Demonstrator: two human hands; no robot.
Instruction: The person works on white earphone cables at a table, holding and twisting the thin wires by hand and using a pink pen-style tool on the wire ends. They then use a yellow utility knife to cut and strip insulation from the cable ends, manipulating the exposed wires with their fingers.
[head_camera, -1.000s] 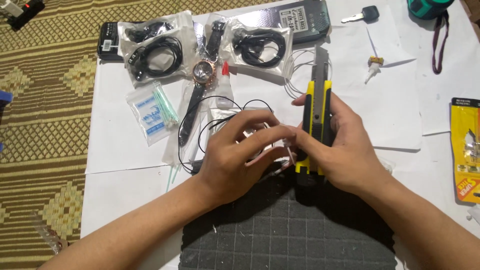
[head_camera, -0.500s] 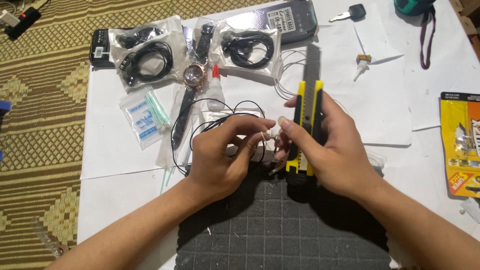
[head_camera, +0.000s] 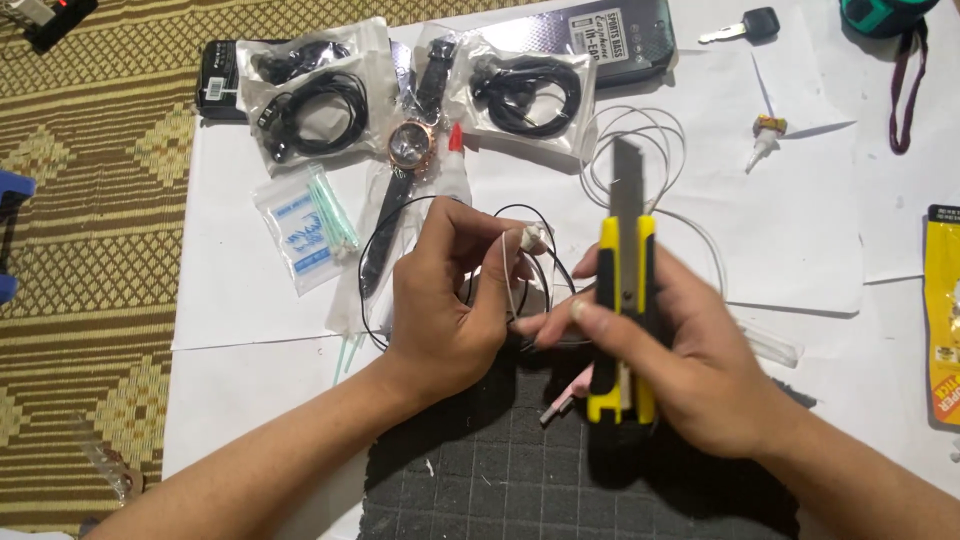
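I see my left hand (head_camera: 450, 300) left of the knife (head_camera: 625, 300) in my right hand (head_camera: 690, 370), both over the mat (head_camera: 480, 480); a watch (head_camera: 408, 150) lies behind, bagged cables (head_camera: 310, 110) to its left.

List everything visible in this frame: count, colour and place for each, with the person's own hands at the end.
utility knife: 1, yellow and black, blade out, right hand
white wire: 1, pinched in left hand
bagged black cables: 3, top centre
wristwatch: 1, black strap, top centre
cotton swabs bag: 1, green sticks, left
key: 1, black head, top
cutting mat: 1, dark, bottom
left hand: holds wire
right hand: grips knife
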